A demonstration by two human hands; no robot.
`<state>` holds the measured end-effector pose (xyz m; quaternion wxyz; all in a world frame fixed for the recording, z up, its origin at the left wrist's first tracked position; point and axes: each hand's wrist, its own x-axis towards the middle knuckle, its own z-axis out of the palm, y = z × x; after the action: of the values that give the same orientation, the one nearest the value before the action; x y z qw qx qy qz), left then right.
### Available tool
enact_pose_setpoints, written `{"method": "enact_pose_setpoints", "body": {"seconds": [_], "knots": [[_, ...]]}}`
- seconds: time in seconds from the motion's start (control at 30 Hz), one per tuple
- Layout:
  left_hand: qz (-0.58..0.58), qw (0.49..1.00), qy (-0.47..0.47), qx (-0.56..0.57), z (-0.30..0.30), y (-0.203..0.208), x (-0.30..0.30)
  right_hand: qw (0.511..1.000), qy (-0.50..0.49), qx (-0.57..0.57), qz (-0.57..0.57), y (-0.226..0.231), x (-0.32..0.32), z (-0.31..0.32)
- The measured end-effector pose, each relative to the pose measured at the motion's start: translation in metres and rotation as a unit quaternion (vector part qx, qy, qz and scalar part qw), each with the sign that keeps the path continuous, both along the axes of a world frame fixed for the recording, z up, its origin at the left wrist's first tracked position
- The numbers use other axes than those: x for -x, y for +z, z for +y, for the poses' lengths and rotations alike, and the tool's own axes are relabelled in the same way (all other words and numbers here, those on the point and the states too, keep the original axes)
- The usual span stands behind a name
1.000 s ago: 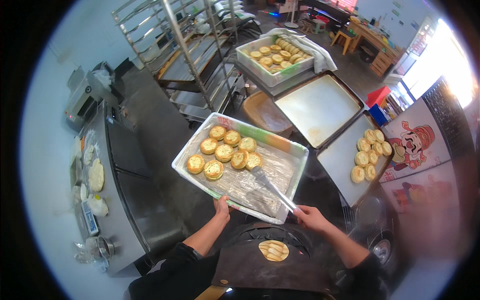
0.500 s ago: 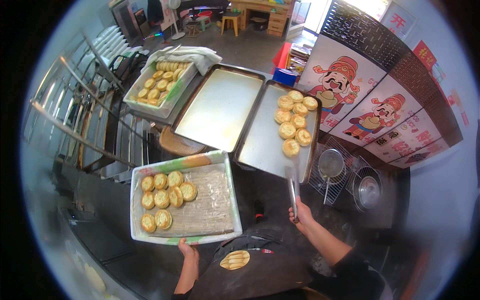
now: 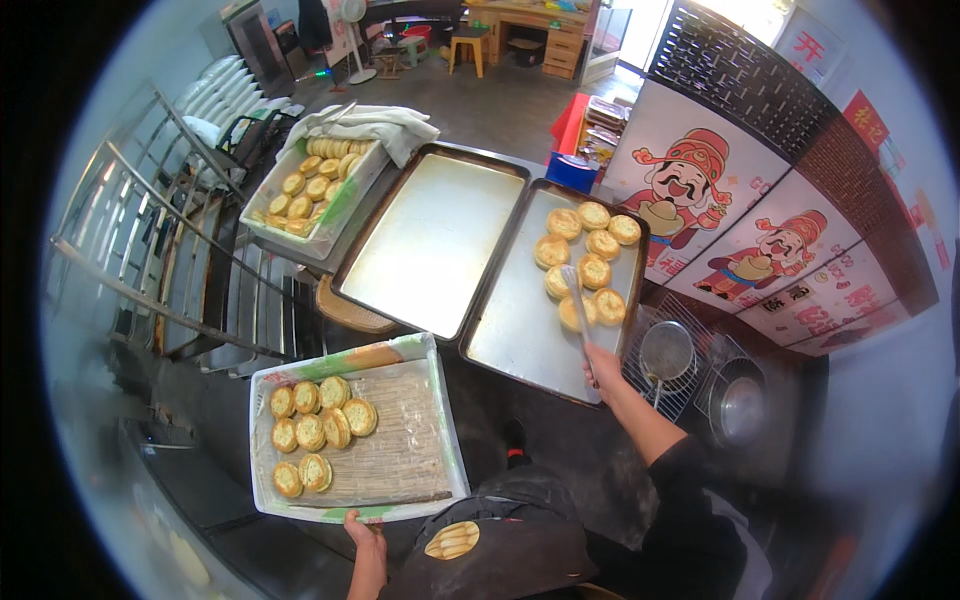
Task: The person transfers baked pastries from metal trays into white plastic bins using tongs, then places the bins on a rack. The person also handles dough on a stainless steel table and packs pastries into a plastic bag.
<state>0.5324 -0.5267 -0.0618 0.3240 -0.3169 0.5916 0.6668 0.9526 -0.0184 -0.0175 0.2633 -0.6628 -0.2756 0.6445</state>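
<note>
Gripping the white tray (image 3: 440, 430) of pastries (image 3: 318, 432) by its near edge, our left hand (image 3: 365, 530) shows only partly. Our right hand (image 3: 603, 362) closes around tongs (image 3: 577, 305) over the buns (image 3: 590, 262) on the metal tray (image 3: 520, 330); its fingers are hard to make out.

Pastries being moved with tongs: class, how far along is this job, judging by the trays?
Done: eight pastries lie in the white tray, held by the left hand. In hand: the right hand reaches tongs among the seven pastries on the metal tray. Left: those seven.
</note>
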Motion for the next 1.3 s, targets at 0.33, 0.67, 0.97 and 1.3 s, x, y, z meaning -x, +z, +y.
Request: {"method": "enact_pose_setpoints", "body": {"seconds": [0.33,0.67,0.97,1.3], "knots": [[0.038,0.999,-0.001,-0.029,-0.002,0.005,-0.007,0.995,0.028,-0.094,-0.021,0.003,0.007,-0.031],[0.175,0.983,0.043,-0.024,0.013,-0.005,-0.028,0.933,0.341,-0.106,0.047,0.118,0.079,-0.173],[0.204,0.977,0.016,-0.057,-0.014,0.006,-0.026,0.804,0.591,0.062,-0.021,0.086,0.229,-0.302],[0.094,0.991,0.004,-0.093,-0.025,-0.041,-0.011,0.757,0.62,0.187,-0.084,0.154,0.135,-0.23]]}}
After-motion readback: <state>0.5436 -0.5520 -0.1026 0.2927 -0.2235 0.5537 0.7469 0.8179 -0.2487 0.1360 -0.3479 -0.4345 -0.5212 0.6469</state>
